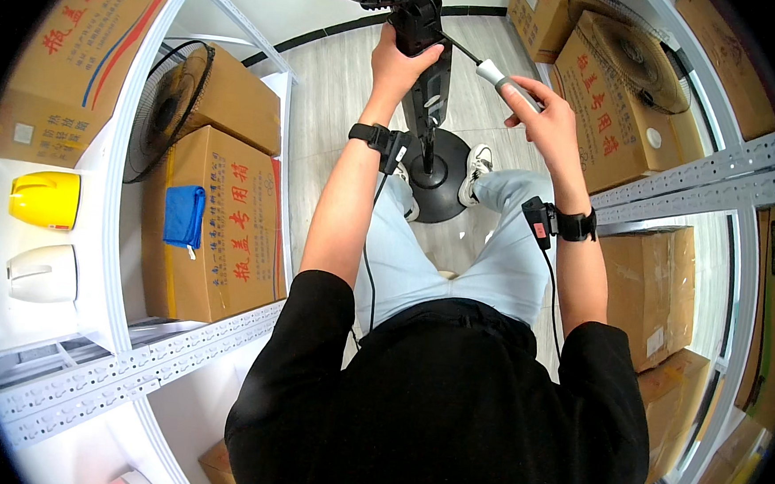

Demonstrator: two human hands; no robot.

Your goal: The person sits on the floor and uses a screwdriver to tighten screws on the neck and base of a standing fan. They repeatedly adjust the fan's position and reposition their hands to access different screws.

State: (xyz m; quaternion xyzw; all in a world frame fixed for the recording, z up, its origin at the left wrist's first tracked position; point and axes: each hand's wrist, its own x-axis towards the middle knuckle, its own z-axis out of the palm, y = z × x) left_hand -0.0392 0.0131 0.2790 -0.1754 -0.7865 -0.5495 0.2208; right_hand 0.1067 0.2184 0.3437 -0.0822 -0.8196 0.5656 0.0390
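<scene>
A black standing fan (418,22) rises from the floor between a seated person's feet, straight ahead of them, its round base (448,197) flat on pale boards. The person's left hand (404,66) is closed round the neck below the fan's head, thumb across the front. The right hand (542,117) is partly curled, thumb and fingers pinching the grey-and-white handle of a screwdriver (497,77). Its thin shaft slants up and leftward to the neck; whether the tip sits in a screw cannot be told.

That slant could make the tip slip, perhaps scraping the plastic or jabbing the left hand close by. The light pinch might let the handle twist free. Should the left hand loosen, the tall fan could swivel or tip under pressure.

Two white shoes (478,165) flank the base and might knock it. Farther out, shelves hold cardboard boxes (216,223), a blue cloth (184,215) and a wire guard (205,80); another guard (637,55) leans at right.
</scene>
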